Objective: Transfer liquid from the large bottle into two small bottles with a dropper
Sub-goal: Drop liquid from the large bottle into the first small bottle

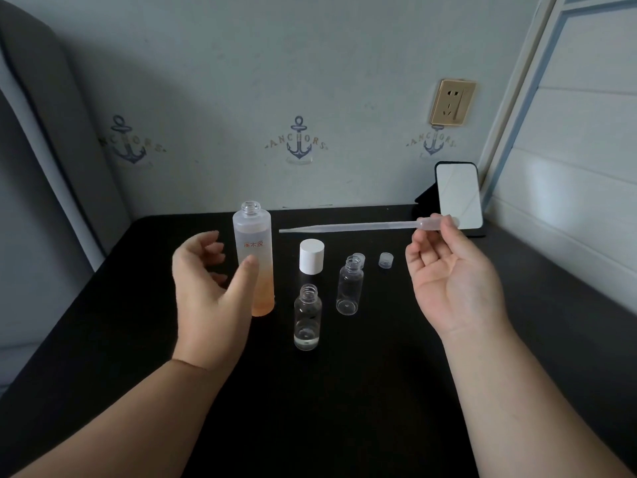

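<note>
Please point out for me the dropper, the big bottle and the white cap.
dropper [348,227], head view, middle of its thin tube.
big bottle [254,236], head view, frosted upper body above the red letters.
white cap [311,256], head view, its side wall.

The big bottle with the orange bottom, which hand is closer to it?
Left. The left hand is open right beside the big bottle, thumb in front of it. The right hand is off to the side, holding the dropper.
</note>
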{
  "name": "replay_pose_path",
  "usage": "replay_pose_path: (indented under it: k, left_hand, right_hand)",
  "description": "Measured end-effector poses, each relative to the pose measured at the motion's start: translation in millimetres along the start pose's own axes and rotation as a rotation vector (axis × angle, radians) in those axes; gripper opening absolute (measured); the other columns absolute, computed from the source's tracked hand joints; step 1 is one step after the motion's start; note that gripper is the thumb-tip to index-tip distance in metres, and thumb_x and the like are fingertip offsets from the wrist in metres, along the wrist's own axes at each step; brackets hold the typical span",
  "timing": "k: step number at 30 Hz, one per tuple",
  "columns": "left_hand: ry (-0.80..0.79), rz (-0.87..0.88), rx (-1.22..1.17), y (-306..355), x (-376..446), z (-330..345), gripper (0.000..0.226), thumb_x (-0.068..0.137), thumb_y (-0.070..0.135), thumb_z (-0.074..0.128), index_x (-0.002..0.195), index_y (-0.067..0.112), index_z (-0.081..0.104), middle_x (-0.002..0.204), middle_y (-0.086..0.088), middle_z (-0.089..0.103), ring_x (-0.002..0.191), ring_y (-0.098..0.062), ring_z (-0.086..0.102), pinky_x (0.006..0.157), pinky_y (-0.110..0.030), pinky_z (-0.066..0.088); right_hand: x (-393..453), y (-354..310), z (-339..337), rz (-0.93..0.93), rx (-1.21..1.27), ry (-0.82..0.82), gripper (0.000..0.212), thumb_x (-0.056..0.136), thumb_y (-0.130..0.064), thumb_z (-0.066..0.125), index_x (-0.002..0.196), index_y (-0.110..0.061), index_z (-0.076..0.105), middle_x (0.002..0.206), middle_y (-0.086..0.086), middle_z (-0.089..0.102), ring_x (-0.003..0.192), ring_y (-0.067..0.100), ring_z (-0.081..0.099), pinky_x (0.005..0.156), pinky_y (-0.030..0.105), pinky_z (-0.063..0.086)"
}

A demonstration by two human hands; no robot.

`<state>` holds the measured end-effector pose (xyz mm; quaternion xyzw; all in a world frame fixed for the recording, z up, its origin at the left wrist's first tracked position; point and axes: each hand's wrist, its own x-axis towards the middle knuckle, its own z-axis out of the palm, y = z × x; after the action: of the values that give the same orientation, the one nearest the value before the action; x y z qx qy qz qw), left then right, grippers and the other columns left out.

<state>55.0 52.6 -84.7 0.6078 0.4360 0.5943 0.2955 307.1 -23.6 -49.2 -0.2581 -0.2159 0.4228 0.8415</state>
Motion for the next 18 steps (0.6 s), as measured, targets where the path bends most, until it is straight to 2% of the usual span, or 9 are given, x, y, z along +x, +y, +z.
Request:
replay_pose_path:
  k: [1, 2, 3, 5, 6, 9, 12, 14, 18]
  left_hand:
    - [-0.066, -0.032, 0.002, -2, 1, 1, 0.065, 0.088, 0.040, 0.071, 0.143, 0.029, 0.039, 0.134, 0.008, 0.051, 0.117, -0.004, 0.053, 0.093, -0.025, 0.046]
    - [-0.137, -0.067, 0.002, -3, 2, 4, 0.074, 0.086, 0.042, 0.072, 0.148, 0.030, 0.034, 0.136, 0.011, 0.051, 0.117, -0.004, 0.054, 0.089, -0.022, 0.049]
    - [-0.202, -0.098, 0.013, -5, 3, 6, 0.077, 0.084, 0.045, 0.072, 0.149, 0.032, 0.033, 0.132, 0.015, 0.054, 0.110, -0.001, 0.058, 0.077, -0.016, 0.052]
    - [-0.273, -0.111, 0.095, -8, 4, 11, 0.067, 0.086, 0.049, 0.068, 0.144, 0.032, 0.039, 0.113, 0.020, 0.059, 0.092, 0.005, 0.063, 0.055, -0.008, 0.049]
    - [-0.273, -0.101, 0.145, -9, 5, 12, 0.060, 0.087, 0.050, 0.067, 0.139, 0.031, 0.043, 0.106, 0.020, 0.058, 0.087, 0.004, 0.063, 0.052, -0.008, 0.047]
    - [-0.250, -0.074, 0.189, -11, 6, 11, 0.044, 0.088, 0.051, 0.065, 0.125, 0.040, 0.045, 0.099, 0.022, 0.058, 0.085, 0.004, 0.062, 0.056, -0.009, 0.043]
    - [-0.249, -0.081, 0.127, -11, 6, 10, 0.034, 0.089, 0.045, 0.069, 0.111, 0.050, 0.044, 0.095, 0.020, 0.061, 0.084, 0.010, 0.063, 0.049, -0.007, 0.046]
    - [-0.252, -0.081, 0.118, -10, 5, 9, 0.034, 0.088, 0.043, 0.070, 0.109, 0.052, 0.045, 0.095, 0.020, 0.061, 0.085, 0.016, 0.060, 0.051, -0.003, 0.045]
    - [-0.265, -0.048, 0.156, -7, 3, 8, 0.041, 0.088, 0.045, 0.069, 0.109, 0.061, 0.038, 0.094, 0.032, 0.061, 0.086, 0.018, 0.059, 0.049, -0.007, 0.046]
  right_hand:
    - [0, 0, 0, -0.004, -0.006, -0.002, 0.024, 0.081, -0.022, 0.074, 0.100, -0.008, 0.072, 0.091, 0.004, 0.074, 0.079, 0.013, 0.071, 0.073, 0.026, 0.057]
    - [0, 1, 1, -0.007, -0.017, -0.005, 0.024, 0.081, -0.023, 0.074, 0.100, -0.008, 0.071, 0.092, 0.004, 0.074, 0.080, 0.013, 0.072, 0.073, 0.026, 0.057]
    - [-1, 1, 1, -0.009, -0.028, -0.006, 0.023, 0.081, -0.023, 0.074, 0.099, -0.008, 0.072, 0.092, 0.004, 0.075, 0.081, 0.013, 0.072, 0.073, 0.025, 0.057]
    - [-1, 1, 2, -0.010, -0.041, -0.001, 0.022, 0.082, -0.022, 0.073, 0.098, -0.008, 0.072, 0.093, 0.004, 0.075, 0.081, 0.013, 0.073, 0.073, 0.025, 0.057]
    - [-2, 2, 3, -0.012, -0.044, 0.002, 0.023, 0.082, -0.022, 0.072, 0.100, -0.007, 0.071, 0.093, 0.004, 0.075, 0.081, 0.014, 0.073, 0.072, 0.025, 0.057]
    - [-2, 2, 4, -0.031, -0.044, 0.012, 0.027, 0.082, -0.022, 0.072, 0.105, -0.006, 0.068, 0.092, 0.004, 0.076, 0.082, 0.013, 0.073, 0.073, 0.025, 0.057]
    - [-2, 1, 4, -0.055, -0.053, 0.018, 0.028, 0.083, -0.023, 0.071, 0.105, -0.006, 0.067, 0.093, 0.003, 0.076, 0.084, 0.013, 0.073, 0.075, 0.024, 0.057]
    - [-3, 0, 4, -0.074, -0.062, -0.004, 0.024, 0.085, -0.023, 0.070, 0.103, -0.007, 0.066, 0.093, 0.002, 0.075, 0.084, 0.012, 0.073, 0.076, 0.024, 0.056]
    - [-3, 0, 4, -0.113, -0.090, -0.038, 0.014, 0.092, -0.020, 0.067, 0.100, -0.009, 0.067, 0.093, 0.001, 0.076, 0.085, 0.013, 0.072, 0.078, 0.024, 0.056]
